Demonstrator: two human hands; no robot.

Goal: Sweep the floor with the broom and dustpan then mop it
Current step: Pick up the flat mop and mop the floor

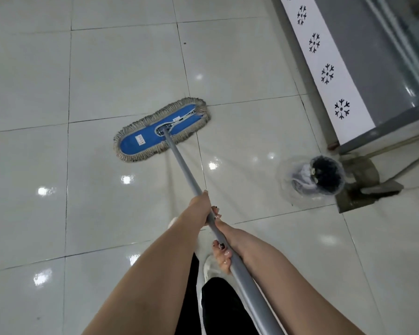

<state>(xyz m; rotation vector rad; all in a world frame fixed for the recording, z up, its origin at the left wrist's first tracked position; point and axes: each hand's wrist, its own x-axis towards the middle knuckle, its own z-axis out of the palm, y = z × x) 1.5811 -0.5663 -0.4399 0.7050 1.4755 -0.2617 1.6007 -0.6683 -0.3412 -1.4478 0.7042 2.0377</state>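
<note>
Flat mop (161,131): long oval head, blue cloth top w/ a small white label, tan stringy fringe all round, lying flat on the floor (107,68) across a tile joint. Smooth grey metal handle (186,172) runs from a pale plastic bracket at the head's middle back toward the person.

Left hand (200,207) is nearer the mop head, fingers wrapped tight round the handle. Right hand (228,243) sits just behind it on the same handle, fingers also curled shut around it; dark polish on the nails. Black trousers and a white shoe (209,267) show under the handle.

Floor: big glossy pale-grey square tiles, thin dark grout lines, ceiling lights mirrored as bright spots. Right of the mop head, a round bin (317,178) w/ a clear plastic liner, dark stuff inside. Beyond it, a white panel (324,68) w/ black snowflake-like prints, edged by grey metal framing.
</note>
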